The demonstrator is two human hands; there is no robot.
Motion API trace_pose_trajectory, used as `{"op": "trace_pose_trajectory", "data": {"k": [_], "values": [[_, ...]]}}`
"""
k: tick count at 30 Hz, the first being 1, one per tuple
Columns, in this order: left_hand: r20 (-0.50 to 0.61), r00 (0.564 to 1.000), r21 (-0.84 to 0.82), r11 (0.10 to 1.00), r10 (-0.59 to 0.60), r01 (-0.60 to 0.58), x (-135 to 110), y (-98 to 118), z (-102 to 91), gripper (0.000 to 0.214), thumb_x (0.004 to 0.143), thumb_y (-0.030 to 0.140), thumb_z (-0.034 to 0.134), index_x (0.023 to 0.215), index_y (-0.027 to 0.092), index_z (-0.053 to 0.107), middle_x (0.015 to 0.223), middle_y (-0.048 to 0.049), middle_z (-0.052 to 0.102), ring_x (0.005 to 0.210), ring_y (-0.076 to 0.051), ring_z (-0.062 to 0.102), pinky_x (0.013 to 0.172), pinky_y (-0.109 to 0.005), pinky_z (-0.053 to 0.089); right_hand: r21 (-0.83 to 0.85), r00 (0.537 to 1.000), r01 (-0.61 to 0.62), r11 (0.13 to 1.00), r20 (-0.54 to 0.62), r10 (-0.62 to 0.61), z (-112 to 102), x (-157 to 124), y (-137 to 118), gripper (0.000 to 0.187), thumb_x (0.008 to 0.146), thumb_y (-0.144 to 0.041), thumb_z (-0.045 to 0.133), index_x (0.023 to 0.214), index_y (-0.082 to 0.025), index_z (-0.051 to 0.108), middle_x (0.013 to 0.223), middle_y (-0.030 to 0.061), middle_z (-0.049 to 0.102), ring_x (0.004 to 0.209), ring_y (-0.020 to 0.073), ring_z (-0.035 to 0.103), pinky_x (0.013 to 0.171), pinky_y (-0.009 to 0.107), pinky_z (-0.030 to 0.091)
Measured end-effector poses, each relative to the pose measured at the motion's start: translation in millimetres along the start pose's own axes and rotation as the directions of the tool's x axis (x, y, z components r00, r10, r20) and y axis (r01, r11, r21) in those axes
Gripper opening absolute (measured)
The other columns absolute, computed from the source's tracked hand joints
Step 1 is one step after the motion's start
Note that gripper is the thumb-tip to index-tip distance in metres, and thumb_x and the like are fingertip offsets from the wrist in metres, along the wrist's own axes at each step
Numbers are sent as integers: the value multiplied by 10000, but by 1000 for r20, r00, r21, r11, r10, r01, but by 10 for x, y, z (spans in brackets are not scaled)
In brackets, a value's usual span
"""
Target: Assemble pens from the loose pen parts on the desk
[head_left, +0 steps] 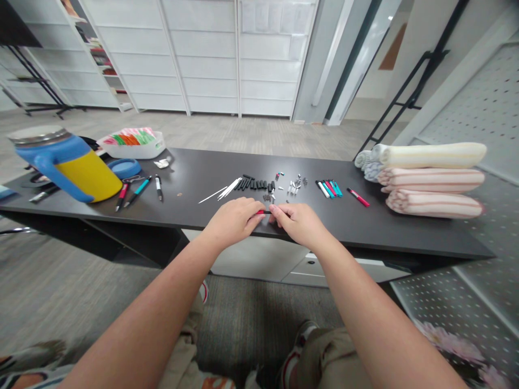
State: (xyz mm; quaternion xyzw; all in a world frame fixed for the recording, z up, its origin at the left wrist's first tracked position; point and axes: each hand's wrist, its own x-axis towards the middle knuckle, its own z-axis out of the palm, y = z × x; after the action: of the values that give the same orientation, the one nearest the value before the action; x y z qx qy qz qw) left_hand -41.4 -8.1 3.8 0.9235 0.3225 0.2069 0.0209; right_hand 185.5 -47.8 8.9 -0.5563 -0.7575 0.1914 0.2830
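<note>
1. I had both bare hands over the near edge of the black table: the left hand and the right hand came together, fingertips almost meeting.
2. Between them sat a slim pen barrel, red toward the left hand and dark toward the right. Its long axis ran left to right, along the table edge. Neither hand was clearly nearer; each pinched one end.
3. Both hands were narrow, closed on that barrel, and the fingers hid most of it.
4. Just beyond the hands lay a row of black pen parts, with thin white rods, blurred, to their left and small metal pen parts to their right.
5. Further right were a cluster of markers, a lone red marker and folded striped towels.
6. Far left stood a blue-and-yellow tumbler and a white tray holding bright strips I couldn't identify. Three assembled pens lay nearer me.
</note>
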Motion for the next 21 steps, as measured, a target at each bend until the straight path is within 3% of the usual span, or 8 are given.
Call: {"op": "trace_pose_trajectory", "data": {"k": [6,10,21], "values": [[4,999,-12,999,-41,41,27,5,7,226,1068,344,483,1104,219,668,1018,-77,722,970,-252,665,841,-382,504,61,999,-16,998,-32,18,1,-14,11,236,986,-452,673,1056,-243,759,791,1,738,675,172,616,620,276,388],[5,999,-12,998,-54,54,28,2,11,245,1071,371,481,1094,219,672,988,-77,713,961,-254,662,845,-379,508,65,1000,5,998,-25,-3,7,-14,36,177,975,-392,684,1013,-234,755,788,-6,731,662,161,602,629,275,389],[9,1000,10,1000,-27,27,19,4,-5,223,1061,353,492,1074,219,669,986,-71,704,955,-254,653,833,-384,499,-14,996,85,996,-20,-85,-9,-12,14,259,1036,-420,629,965,-246,806,851,17,769,745,181,640,664,289,383]]}}
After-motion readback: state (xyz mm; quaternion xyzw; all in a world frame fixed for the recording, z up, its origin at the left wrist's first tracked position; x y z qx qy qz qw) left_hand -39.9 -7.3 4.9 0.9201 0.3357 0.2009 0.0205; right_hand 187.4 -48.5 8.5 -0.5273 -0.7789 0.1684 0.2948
